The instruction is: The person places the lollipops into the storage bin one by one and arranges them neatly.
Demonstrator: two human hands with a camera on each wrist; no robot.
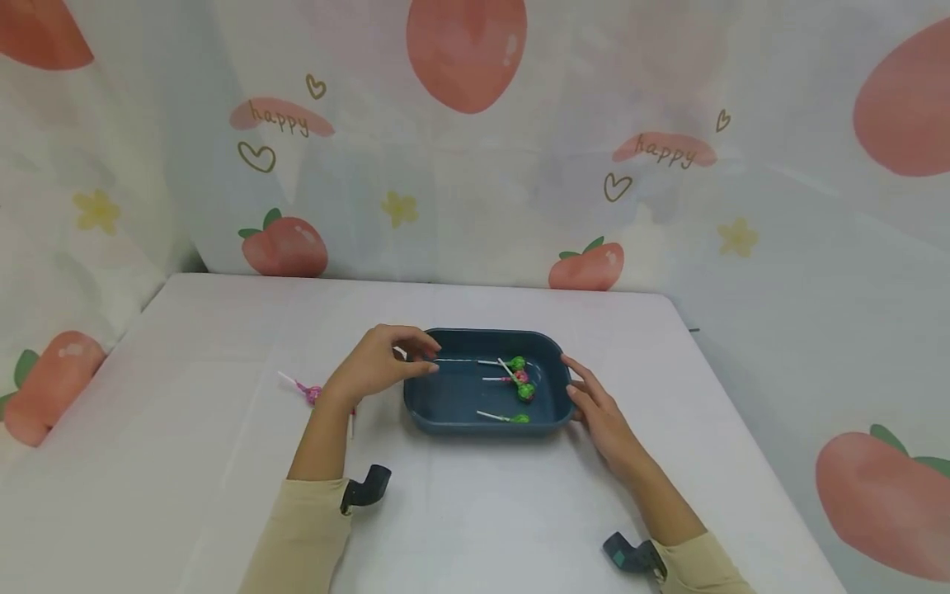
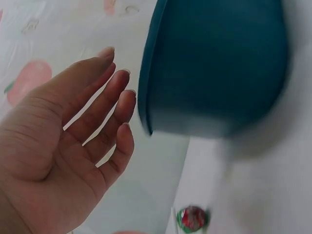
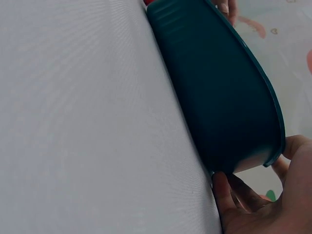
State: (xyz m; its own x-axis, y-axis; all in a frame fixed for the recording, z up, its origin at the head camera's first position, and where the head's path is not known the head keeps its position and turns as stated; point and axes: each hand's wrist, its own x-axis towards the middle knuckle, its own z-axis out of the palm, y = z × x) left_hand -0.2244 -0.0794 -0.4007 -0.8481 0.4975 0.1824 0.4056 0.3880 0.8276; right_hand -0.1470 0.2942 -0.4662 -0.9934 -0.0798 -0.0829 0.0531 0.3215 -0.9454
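Wrapped lollipops (image 1: pixel 525 392) lie in and beside the blue tray (image 1: pixel 490 429) on the tabletop (image 1: pixel 482 511): probably light, stiff, best pinched by the stick (image 1: pixel 491 415). Left hand (image 1: pixel 377 363): fingers apart, empty; right hand (image 1: pixel 599 417): fingers spread against the tray's end.

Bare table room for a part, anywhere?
Free: table right of the right hand; the strip between tray and backdrop; the front, between the sleeves. Crowded: left of the tray, by the left hand and loose lollipops; and the tray's right side, with more lollipops.
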